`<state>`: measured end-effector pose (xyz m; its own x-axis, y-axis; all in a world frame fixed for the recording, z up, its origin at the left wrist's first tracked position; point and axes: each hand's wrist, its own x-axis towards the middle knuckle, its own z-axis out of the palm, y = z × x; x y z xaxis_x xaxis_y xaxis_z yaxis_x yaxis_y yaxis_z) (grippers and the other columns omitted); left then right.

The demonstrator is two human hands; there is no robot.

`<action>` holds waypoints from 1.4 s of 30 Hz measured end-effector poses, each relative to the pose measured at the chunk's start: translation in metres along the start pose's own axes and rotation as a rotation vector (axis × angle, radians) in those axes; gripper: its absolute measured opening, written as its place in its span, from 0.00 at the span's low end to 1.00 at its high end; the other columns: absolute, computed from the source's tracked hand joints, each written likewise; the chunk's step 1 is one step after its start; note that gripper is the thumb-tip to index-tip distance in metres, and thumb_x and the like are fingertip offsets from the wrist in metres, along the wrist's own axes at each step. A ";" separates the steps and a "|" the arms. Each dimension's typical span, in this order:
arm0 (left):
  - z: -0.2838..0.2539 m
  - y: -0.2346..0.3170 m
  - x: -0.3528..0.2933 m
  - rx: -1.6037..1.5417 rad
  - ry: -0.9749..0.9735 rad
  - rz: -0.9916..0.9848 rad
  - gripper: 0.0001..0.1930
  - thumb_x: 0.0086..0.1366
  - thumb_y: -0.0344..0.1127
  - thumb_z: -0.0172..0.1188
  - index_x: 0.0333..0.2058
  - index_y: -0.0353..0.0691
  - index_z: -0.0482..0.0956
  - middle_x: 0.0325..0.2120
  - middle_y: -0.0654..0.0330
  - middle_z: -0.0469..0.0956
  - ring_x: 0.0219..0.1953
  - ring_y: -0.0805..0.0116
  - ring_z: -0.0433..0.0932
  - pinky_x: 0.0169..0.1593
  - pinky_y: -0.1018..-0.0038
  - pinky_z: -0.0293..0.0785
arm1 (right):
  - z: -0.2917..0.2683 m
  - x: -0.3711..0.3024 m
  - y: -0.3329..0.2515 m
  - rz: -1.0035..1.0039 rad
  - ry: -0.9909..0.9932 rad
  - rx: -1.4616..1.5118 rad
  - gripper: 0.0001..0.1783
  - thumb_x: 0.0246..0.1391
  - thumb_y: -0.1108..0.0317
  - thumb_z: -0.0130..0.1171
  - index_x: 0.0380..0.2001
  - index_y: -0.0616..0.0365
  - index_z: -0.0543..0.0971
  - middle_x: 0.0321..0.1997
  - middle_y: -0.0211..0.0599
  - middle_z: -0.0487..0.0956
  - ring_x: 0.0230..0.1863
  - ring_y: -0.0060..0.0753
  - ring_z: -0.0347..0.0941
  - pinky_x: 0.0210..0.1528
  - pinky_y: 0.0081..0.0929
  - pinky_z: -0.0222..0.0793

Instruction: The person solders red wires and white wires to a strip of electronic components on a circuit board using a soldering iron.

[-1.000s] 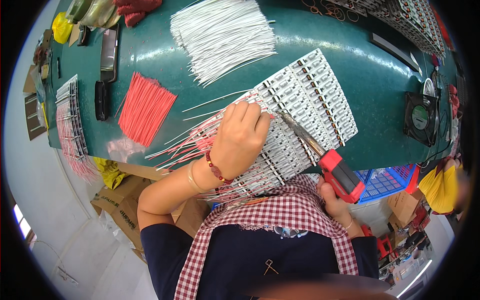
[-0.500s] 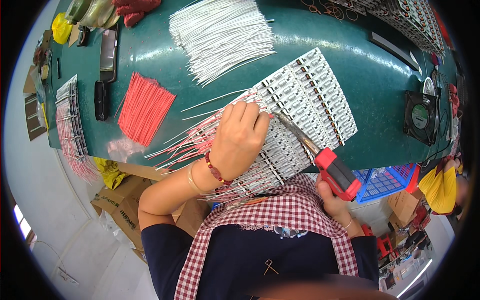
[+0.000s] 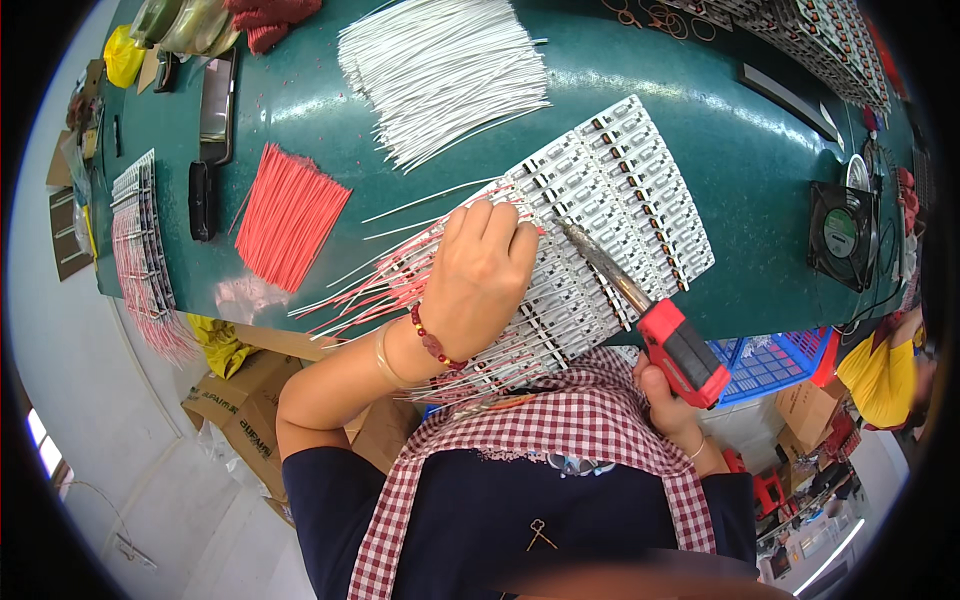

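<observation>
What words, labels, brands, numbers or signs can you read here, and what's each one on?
Cardboard box: dark printed lettering on its sides, which I won't copy out.
Black fan: a green label in the middle, print too small to read.
Soldering iron in the right hand: no lettering I can make out.
Circuit boards: any markings are too small to read.

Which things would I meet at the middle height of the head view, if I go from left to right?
Wired board panel → black case → red wire bundle → left grip → red-and-black soldering iron → black fan.
</observation>
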<state>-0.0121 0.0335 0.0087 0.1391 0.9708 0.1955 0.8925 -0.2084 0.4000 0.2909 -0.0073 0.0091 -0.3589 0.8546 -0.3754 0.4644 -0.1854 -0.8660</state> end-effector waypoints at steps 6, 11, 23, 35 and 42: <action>0.000 -0.003 0.000 -0.012 0.004 -0.008 0.07 0.52 0.24 0.61 0.32 0.39 0.80 0.26 0.60 0.68 0.31 0.62 0.70 0.35 0.67 0.64 | 0.002 0.001 -0.003 0.061 -0.029 0.034 0.11 0.49 0.68 0.66 0.36 0.61 0.82 0.34 0.41 0.80 0.32 0.38 0.78 0.34 0.30 0.73; -0.002 -0.007 -0.005 -0.017 0.025 -0.004 0.08 0.51 0.25 0.61 0.32 0.40 0.81 0.27 0.62 0.70 0.32 0.63 0.71 0.36 0.67 0.64 | 0.000 0.002 -0.001 0.018 0.007 -0.003 0.10 0.49 0.69 0.65 0.35 0.61 0.82 0.33 0.42 0.80 0.31 0.41 0.78 0.34 0.31 0.73; 0.002 -0.004 -0.012 -0.112 0.072 0.032 0.14 0.49 0.24 0.60 0.37 0.37 0.82 0.29 0.61 0.73 0.31 0.63 0.73 0.35 0.68 0.66 | -0.002 -0.011 0.011 0.066 0.016 0.075 0.12 0.51 0.64 0.65 0.34 0.62 0.82 0.32 0.42 0.81 0.31 0.42 0.78 0.35 0.33 0.73; 0.001 -0.001 -0.013 -0.091 0.068 -0.017 0.11 0.50 0.21 0.66 0.33 0.36 0.78 0.27 0.58 0.72 0.30 0.60 0.72 0.33 0.67 0.69 | -0.002 -0.012 0.008 0.043 0.032 0.112 0.12 0.52 0.63 0.64 0.33 0.62 0.82 0.31 0.40 0.82 0.31 0.39 0.79 0.38 0.32 0.73; 0.007 -0.001 -0.016 -0.070 0.105 0.000 0.10 0.50 0.23 0.64 0.34 0.36 0.78 0.28 0.57 0.71 0.32 0.59 0.71 0.37 0.65 0.69 | -0.001 -0.014 0.010 0.048 0.052 0.147 0.11 0.52 0.64 0.64 0.33 0.62 0.82 0.28 0.38 0.82 0.30 0.38 0.79 0.38 0.31 0.74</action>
<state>-0.0120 0.0193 -0.0006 0.0905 0.9538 0.2865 0.8600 -0.2200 0.4605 0.3013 -0.0204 0.0060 -0.2952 0.8660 -0.4036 0.3555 -0.2925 -0.8877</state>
